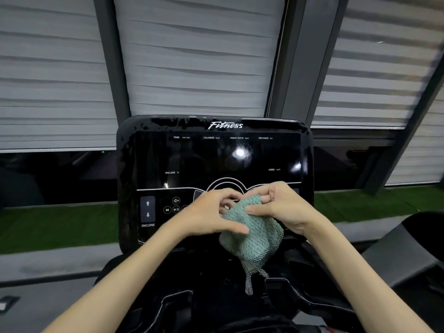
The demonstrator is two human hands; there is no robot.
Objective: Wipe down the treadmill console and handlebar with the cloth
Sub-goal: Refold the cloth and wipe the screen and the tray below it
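Observation:
A glossy black treadmill console (187, 155) fills the middle of the head view, with white labels and incline buttons at its lower left. In front of its lower part I hold a small green textured cloth (254, 236) with a checkered hanging loop. My left hand (211, 217) grips the cloth's left side, thumb across it. My right hand (283, 207) pinches its upper right edge. The cloth hangs in the air, apart from the screen. The dark handlebar (319, 301) curves below the console, partly hidden by my forearms.
Grey roller blinds (197, 56) and dark window frames stand behind the console. A strip of green turf (57, 224) runs along the floor at both sides. Part of another dark machine (413, 246) sits at the right.

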